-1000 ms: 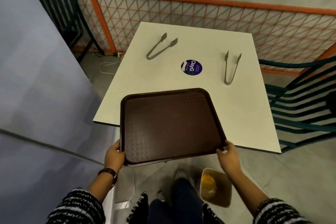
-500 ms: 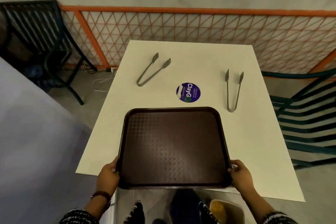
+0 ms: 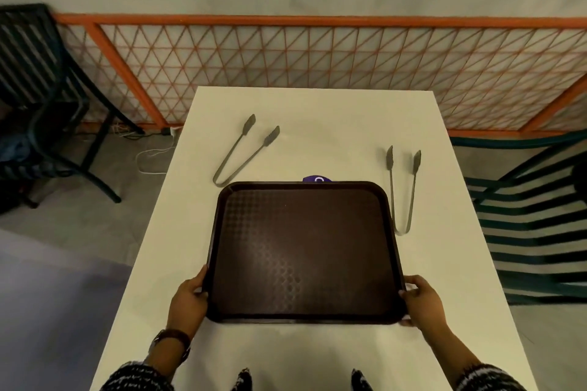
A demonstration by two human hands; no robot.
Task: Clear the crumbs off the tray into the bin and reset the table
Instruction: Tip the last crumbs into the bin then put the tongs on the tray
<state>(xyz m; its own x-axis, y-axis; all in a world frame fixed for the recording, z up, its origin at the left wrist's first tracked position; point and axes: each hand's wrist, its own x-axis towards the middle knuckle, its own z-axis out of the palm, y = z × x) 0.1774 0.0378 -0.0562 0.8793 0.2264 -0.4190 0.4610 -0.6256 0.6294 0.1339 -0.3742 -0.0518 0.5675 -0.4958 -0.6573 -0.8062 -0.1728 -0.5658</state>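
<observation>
We grip the dark brown tray [image 3: 305, 251] near its front corners, our left hand [image 3: 187, 298] curled round the left rim and our right hand [image 3: 421, 301] round the right. It lies over the white counter [image 3: 317, 111], hiding most of a purple sticker [image 3: 317, 179], with the left tongs [image 3: 244, 151] beyond its far corner and the right tongs [image 3: 401, 190] just beside it.

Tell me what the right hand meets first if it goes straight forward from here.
Probably the bend of the right tongs, lying ahead of the right hand beside the tray; height over the table is unclear.
</observation>
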